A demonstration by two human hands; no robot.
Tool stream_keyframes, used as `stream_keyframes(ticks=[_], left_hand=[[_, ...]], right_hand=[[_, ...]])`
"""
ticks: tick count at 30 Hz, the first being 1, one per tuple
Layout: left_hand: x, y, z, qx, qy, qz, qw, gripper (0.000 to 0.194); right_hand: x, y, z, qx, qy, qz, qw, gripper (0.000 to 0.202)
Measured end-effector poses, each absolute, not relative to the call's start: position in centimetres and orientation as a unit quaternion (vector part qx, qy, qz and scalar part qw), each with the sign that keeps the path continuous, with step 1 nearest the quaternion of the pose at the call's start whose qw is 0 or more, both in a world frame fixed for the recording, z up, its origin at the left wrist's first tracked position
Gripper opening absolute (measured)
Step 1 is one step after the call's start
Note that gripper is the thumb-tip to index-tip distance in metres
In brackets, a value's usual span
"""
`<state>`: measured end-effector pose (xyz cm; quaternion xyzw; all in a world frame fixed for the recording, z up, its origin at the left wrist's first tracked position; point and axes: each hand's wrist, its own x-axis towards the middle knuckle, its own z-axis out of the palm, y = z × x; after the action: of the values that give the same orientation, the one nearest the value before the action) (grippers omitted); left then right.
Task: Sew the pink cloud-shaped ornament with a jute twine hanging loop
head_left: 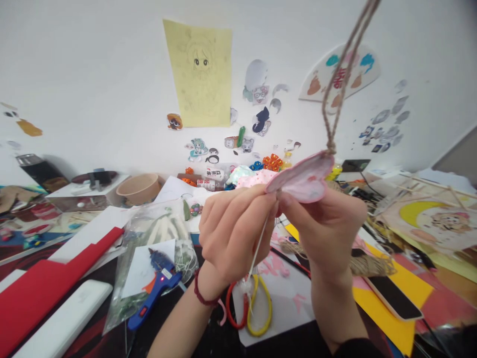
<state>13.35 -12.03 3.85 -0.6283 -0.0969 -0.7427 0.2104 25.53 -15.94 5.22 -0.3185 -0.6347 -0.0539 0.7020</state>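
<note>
Raised in front of me, my left hand (236, 231) and my right hand (328, 228) meet fingertip to fingertip. A pale, heart-like flat piece (301, 180) with a pink rim and small red marks is pinched in my right hand. From its far end a loop of brown twine (345, 59) rises out of view. My left fingers are closed at the piece's near tip, where a thin white string (260, 243) hangs down; the exact grip is hidden. Below lie scissors (260, 318) with one red and one yellow handle.
A blue glue gun (156, 293) rests left on a plastic bag (122, 298). Nearby are a white bar-shaped object (70, 318) and red sheets (40, 303). Right are a phone (393, 297), a twine bundle (372, 265) and yellow sheets (387, 318). A wooden bowl (137, 189) stands behind.
</note>
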Motion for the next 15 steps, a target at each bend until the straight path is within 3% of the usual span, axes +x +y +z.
stream_keyframes(ticks=[15], left_hand=[[13.24, -12.22, 3.91, -0.632, -0.102, -0.735, 0.224, 0.016]], right_hand=[[25.39, -15.83, 5.08, -0.323, -0.626, -0.067, 0.706, 0.025]])
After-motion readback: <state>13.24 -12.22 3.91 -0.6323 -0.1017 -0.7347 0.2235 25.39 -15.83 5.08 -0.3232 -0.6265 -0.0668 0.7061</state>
